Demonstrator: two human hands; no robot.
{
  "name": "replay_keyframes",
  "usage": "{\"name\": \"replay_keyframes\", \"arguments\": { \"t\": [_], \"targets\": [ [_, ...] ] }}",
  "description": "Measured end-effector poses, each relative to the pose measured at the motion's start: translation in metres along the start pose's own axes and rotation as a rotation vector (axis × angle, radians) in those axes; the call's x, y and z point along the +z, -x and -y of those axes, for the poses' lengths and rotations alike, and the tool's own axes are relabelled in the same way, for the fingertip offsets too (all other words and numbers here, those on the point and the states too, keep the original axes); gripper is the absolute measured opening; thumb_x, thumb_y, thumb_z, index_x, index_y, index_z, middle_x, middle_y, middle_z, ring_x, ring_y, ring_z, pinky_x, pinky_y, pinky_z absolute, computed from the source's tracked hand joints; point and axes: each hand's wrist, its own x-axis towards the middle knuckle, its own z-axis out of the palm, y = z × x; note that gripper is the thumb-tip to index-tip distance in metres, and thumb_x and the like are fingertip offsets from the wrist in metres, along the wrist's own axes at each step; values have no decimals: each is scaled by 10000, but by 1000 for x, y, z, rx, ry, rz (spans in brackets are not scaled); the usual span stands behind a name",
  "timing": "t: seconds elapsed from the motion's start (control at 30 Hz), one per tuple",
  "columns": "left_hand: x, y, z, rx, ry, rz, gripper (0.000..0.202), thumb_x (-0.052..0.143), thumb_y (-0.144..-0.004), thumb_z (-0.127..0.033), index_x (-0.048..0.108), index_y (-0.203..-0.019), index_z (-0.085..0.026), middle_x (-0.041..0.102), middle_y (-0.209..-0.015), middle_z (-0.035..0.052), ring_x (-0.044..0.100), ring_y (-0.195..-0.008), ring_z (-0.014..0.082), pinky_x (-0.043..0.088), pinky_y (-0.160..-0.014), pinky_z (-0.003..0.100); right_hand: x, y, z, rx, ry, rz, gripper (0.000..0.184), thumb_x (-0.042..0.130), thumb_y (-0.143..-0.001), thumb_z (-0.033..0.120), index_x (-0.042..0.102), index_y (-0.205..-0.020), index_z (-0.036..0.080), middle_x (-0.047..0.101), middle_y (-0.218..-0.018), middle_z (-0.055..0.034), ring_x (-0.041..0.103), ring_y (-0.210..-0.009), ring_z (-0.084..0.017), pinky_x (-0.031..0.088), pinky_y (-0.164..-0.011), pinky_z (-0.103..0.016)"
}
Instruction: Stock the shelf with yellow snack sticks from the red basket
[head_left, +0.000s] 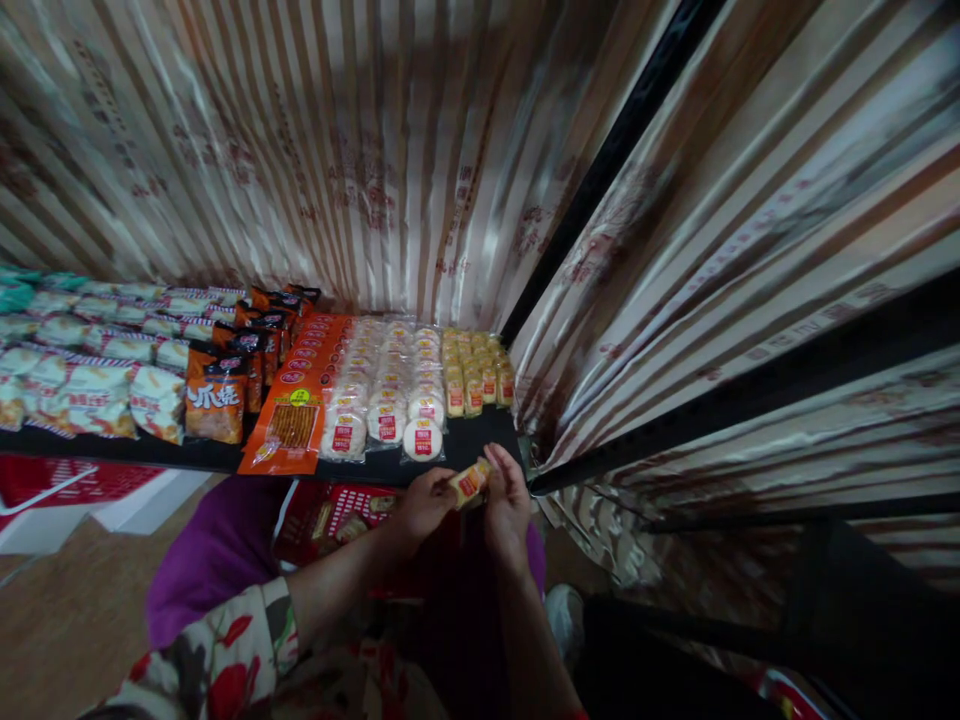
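Black shelf (484, 435) holds round white wrapped crackers (422, 440), with yellow snack packets (480, 375) at their three o'clock. At those packets' six o'clock, near the shelf's front edge, the left hand (424, 507) and right hand (507, 508) pinch opposite ends of one yellow wrapped snack (470, 484).

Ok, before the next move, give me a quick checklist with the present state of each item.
1. Held packet secured: ok, between both hands.
2. Left hand on it: ok, at its left end.
3. Right hand on it: ok, at its right end.
4. Bare surface on black shelf before the small yellow packets: ok.
5. Red basket's full contents: cannot tell, partly hidden by the left arm.
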Motion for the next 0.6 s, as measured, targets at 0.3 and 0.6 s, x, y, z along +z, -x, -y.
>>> {"name": "replay_keyframes", "arguments": {
  "t": [0.3,0.6],
  "targets": [
    [27,-18,1,78,-30,-206,126,551,-737,-107,559,-853,-154,612,-753,-8,566,-694,106,439,-654,201,0,3,0,-9,328,-236,656,555,-751,547,454,-1262,148,530,-1301,-192,569,-1139,-254,468,-942,-376],
    [43,-32,6,168,-164,-281,128,562,-746,-90,503,-826,-170,586,-810,3,576,-761,116,456,-745,235,-2,-7,-3,3,292,-136,635,591,-728,513,490,-1222,128,613,-1196,-172,620,-1039,-238,500,-881,-353]
  ]
}}
